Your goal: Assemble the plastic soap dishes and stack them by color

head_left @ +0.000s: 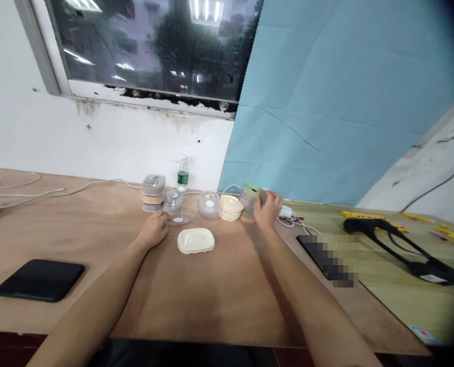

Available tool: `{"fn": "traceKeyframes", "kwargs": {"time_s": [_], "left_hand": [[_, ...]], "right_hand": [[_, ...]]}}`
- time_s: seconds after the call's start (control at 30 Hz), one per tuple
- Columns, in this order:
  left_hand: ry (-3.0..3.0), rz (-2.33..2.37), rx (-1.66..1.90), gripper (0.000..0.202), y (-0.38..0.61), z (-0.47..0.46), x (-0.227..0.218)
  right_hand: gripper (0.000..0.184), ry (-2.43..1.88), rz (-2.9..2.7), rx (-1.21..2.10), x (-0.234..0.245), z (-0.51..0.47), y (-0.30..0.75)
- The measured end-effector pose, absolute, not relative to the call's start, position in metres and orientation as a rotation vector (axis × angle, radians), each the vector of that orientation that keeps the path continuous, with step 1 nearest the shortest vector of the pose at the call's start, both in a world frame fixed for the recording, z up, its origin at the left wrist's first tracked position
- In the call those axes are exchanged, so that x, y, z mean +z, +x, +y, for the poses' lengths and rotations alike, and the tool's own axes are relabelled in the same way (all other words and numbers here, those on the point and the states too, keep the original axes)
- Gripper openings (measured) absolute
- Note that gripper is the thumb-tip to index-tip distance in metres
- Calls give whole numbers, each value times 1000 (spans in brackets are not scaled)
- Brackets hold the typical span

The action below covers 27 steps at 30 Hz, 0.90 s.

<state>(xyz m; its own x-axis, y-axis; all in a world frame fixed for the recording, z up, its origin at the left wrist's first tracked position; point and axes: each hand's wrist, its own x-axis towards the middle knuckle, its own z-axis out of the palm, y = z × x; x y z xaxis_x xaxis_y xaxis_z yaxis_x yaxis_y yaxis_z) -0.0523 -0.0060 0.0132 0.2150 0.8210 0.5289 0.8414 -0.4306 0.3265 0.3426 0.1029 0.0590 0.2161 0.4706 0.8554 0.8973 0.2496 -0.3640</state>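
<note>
My left hand (pixel 154 230) rests low on the table, fingers bent together at the left edge of a clear plastic lid (pixel 184 218) with a white spot. Beside it are a grey food container (pixel 172 203) and a stack of grey and orange containers (pixel 153 185). Between my hands lie a cream oval lid (pixel 195 240), a clear round container (pixel 209 205) and a stack of cream containers (pixel 231 208). My right hand (pixel 267 208) grips the right side of a round stack (pixel 249 198), green on top, grey and orange below; its far fingers are partly hidden.
A water bottle (pixel 182 176) stands by the wall. A black tablet-like slab (pixel 40 280) lies at left, a pixelated dark object (pixel 326 260) at right. Beyond it are a black frame-like object (pixel 403 252) and yellow pieces (pixel 451 233). White cables (pixel 85 184) run along the back.
</note>
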Motion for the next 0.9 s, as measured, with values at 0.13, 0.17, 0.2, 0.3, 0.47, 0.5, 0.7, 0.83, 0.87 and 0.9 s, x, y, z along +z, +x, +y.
{"fn": "traceKeyframes", "kwargs": {"time_s": [0.13,0.17,0.2,0.3,0.47,0.5,0.7,0.83,0.87,0.9], "left_hand": [[-2396,-1717,-888,40,-58,-4,3],[-2386,-1735,-852,42,-58,-4,2],[-2375,-1746,-824,45,-58,-4,1],[-2344,-1711,-824,49,-52,-8,6],[-2400,-1543,-952,32,-21,-26,26],[-2436,-1501,-941,33,-15,-30,29],[-2727,-1308,-736,44,13,-42,23],[-2808,-1293,-570,42,15,-40,15],[-2813,-1298,-555,40,14,-40,15],[-2813,-1306,-549,38,12,-39,15]], "right_hand": [[39,-1529,-1487,-441,72,116,344],[38,-1557,-1519,-415,73,119,344],[36,-1572,-1553,-392,74,120,345],[32,-1519,-1600,-378,72,125,346],[29,-1301,-1567,-413,64,125,347],[28,-1278,-1568,-413,62,123,346],[27,-1210,-1525,-430,61,111,340],[24,-1125,-1532,-393,66,103,336],[24,-1093,-1514,-387,67,99,334],[23,-1061,-1495,-379,68,92,331]]}}
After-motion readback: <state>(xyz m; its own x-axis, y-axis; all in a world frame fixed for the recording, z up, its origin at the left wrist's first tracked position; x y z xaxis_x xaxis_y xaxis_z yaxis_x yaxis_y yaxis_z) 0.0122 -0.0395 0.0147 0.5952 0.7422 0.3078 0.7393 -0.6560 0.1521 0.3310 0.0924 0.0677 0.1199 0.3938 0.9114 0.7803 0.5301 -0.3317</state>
